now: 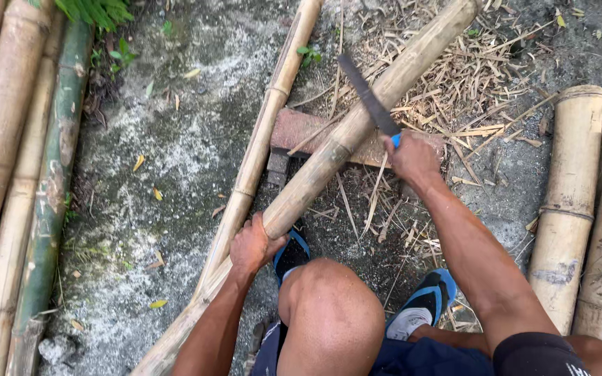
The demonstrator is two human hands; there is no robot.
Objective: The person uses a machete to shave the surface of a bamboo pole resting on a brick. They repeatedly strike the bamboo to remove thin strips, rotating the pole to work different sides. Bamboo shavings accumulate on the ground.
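the left hand (251,245) is wrapped tight around a bamboo pole (357,125) that slants across a brick (297,129). the right hand (412,157) is closed on the blue handle of a knife (369,101), its dark blade lying against the pole. bamboo shavings (482,83) litter the ground.

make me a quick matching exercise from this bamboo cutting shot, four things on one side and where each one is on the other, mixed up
Things:
1. left hand
2. right hand
3. brick
4. green bamboo pole

Places:
A. lying among the poles at the left edge of the ground
B. gripping the near end of the slanted bamboo pole
C. under the slanted bamboo pole, propping it
D. around the blue handle of the dark blade

Pairs: 1-B, 2-D, 3-C, 4-A
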